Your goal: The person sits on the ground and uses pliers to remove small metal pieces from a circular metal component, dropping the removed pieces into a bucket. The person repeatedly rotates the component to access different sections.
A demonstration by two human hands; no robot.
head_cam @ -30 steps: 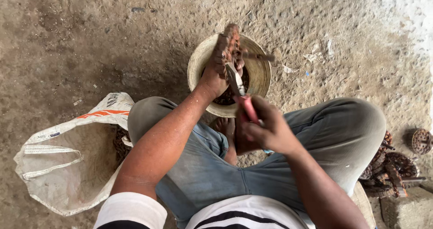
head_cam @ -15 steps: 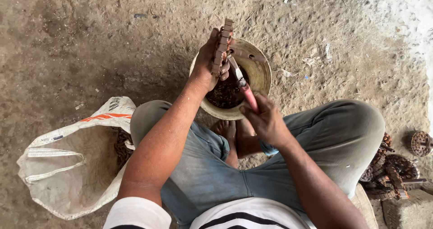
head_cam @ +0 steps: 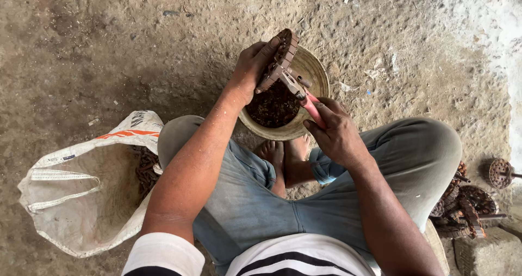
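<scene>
Two hands closed: left hand [head_cam: 251, 69] grips upright rusty chain [head_cam: 281, 56], right hand [head_cam: 338, 134] pliers [head_cam: 298, 90] angled up-left

White woven sack [head_cam: 81, 200] on floor beside left knee, mouth open, slumped; orange stripe and dark print near rim.

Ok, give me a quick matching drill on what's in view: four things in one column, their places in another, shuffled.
Things:
1. rusty chain piece
2. red-handled pliers
3. metal bowl
4. white sack

Places:
A. on the ground by the left knee
B. in the right hand
C. in the left hand
D. on the ground in front of the feet

Pairs: 1-C, 2-B, 3-D, 4-A
</scene>
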